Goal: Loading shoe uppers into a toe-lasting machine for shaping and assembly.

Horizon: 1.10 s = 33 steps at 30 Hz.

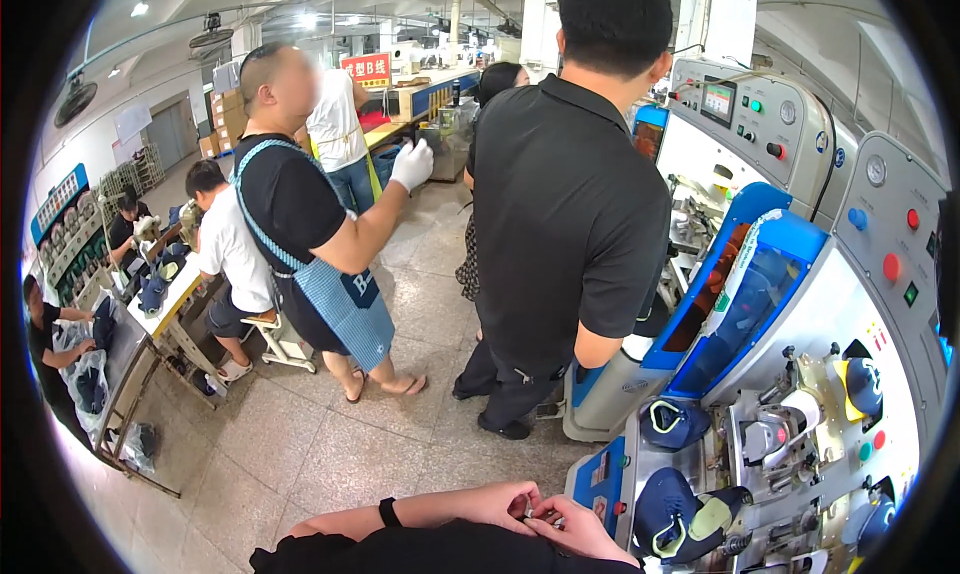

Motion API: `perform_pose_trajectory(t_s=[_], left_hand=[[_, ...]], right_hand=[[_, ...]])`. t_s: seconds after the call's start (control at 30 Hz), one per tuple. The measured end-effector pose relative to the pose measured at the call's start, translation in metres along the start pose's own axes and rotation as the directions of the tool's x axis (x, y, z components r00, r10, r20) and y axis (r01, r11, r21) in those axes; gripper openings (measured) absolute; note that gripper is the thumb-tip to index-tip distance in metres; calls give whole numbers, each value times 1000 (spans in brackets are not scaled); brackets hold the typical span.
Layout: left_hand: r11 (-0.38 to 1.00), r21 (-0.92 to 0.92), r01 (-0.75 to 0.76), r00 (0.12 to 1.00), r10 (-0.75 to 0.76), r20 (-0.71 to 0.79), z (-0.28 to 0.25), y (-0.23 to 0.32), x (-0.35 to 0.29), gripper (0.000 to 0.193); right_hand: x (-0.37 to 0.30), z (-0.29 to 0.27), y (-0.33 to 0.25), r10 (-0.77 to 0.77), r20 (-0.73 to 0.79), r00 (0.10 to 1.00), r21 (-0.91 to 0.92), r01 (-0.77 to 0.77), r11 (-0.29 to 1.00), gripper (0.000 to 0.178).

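My left hand [506, 505] is held close in front of my body, its fingers curled and pressed together. Against it, my right hand [575, 526] is closed as well, and the fingertips of both meet. A small bit of something may sit between them, too small to name. To the right of my hands, a dark blue shoe upper [665, 509] with a pale green lining lies on a metal machine ledge. Behind it rests another dark blue shoe upper [674, 423]. Neither hand touches them.
A shoe-forming machine [790, 434] with clamps stands at right, below a grey control panel [890, 234]. Ahead stand a person in a black shirt [570, 194] and a person in a blue apron [335, 304]. People work at a table [165, 299] at left.
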<state>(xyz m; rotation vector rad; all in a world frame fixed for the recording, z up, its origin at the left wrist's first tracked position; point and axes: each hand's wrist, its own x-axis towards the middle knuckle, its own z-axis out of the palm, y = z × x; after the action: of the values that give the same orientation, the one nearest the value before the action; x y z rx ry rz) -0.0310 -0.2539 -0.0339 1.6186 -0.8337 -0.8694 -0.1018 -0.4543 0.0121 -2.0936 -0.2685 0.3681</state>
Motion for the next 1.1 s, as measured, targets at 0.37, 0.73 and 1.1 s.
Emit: perform_pose_trajectory(t_s=[0.37, 0.73, 1.1], left_hand=[[1000, -26, 9, 981, -4, 195, 12, -7, 34, 39], [998, -1, 68, 985, -67, 160, 1, -16, 2, 40], [993, -28, 112, 982, -106, 158, -7, -15, -1, 44]], right_hand=[[-22, 2, 10, 162, -96, 982, 116, -151, 982, 18], [-5, 5, 12, 24, 55, 998, 36, -26, 999, 28], [-4, 10, 10, 9, 29, 1000, 60, -11, 998, 28]])
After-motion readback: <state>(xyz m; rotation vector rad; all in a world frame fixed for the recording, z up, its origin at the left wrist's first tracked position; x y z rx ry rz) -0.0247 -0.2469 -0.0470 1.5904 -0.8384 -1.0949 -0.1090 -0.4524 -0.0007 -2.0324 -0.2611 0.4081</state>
